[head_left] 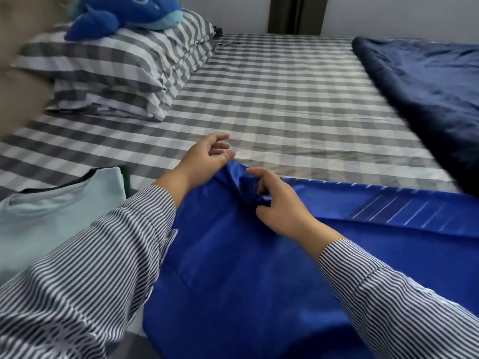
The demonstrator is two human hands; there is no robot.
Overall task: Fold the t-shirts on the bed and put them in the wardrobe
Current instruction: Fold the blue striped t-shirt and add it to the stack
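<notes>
Spreading across the lower centre of the frame, a royal-blue, smooth, slightly shiny t-shirt [233,268] with a panel of thin white stripes at its right lies on the near edge of the bed [285,99], which is covered in a grey-and-white checked sheet. The left hand [204,156] pinches the shirt's far edge between thumb and forefinger, the other fingers loosely curled above the cloth. The right hand [274,203], just beside it, has its fingers curled into a bunched fold of the same fabric, gripping it. The cloth looks light, limp and rather slippery, so it will probably slide and sag unless held at an edge or seam; the shoulder line or hem seems the best place to take hold, with both hands apart to keep it taut. At the lower left of the frame lies one pale blue cotton t-shirt [51,216], flat, with something dark beneath it that cannot be made out. That makes two t-shirts visible, one of each colour. In the upper left are two checked pillows [116,73], stacked, with one blue plush whale [124,14] on top. One dark navy quilt [427,94] lies along the right side. The wardrobe cannot be identified with certainty.
</notes>
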